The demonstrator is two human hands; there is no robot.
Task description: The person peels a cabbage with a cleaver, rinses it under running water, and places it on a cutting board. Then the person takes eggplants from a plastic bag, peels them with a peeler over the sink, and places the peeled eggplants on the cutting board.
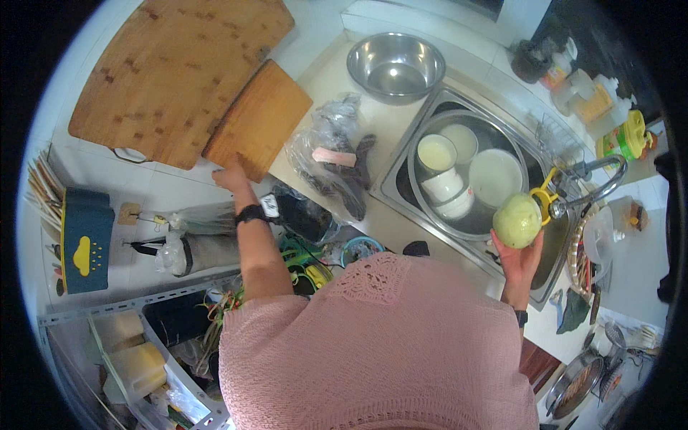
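Note:
My right hand (518, 258) holds up a round, pale green, glossy vegetable (517, 221) from below, over the right part of the stainless steel sink (559, 258). It looks peeled; its exact kind is unclear. At the left, my left hand (236, 176) grips the lower edge of a small wooden cutting board (263, 118), its fingertips partly hidden. That board overlaps a larger wooden board (177, 75). In the sink, a wide metal basin (473, 228) holds several white bowls and cups (495, 177), some with cloudy pale liquid.
A steel bowl (395, 67) stands on the counter behind the sink. Plastic bags (328, 145) lie between boards and sink. The curved faucet (618, 166) reaches over the sink's right side, near a yellow plastic strainer (547, 199). Bottles (591, 102) line the back ledge.

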